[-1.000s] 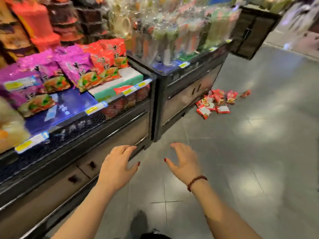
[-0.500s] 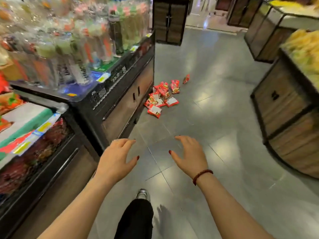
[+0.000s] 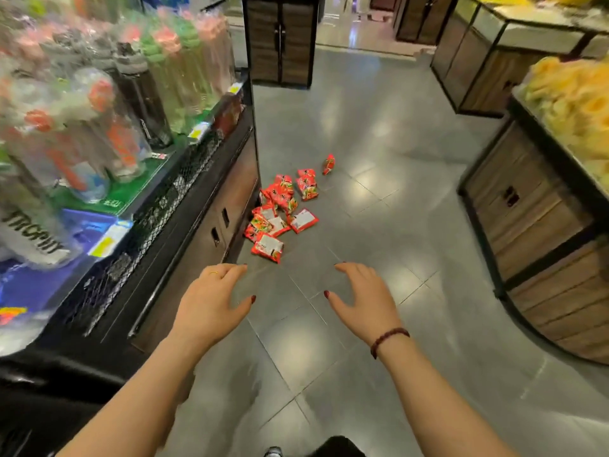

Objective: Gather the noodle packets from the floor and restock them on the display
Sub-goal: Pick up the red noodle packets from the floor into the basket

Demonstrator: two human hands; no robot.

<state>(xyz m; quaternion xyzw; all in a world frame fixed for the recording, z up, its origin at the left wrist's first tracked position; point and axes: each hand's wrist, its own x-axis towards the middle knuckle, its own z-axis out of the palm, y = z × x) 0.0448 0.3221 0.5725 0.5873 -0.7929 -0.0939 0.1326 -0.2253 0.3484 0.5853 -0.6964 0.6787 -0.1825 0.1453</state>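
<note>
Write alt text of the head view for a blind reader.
The left hand and right hand, both open and empty, reach toward a heap of red noodle packets on the grey tiled floor beside a dark display cabinet. One stray packet lies apart beyond the heap.

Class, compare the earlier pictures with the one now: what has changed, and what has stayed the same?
The person has walked forward, so the packets now lie much nearer in view. Nothing was taken hold of or let go. The left hand and right hand stay open and empty; the packets stay heaped by the cabinet.
</note>
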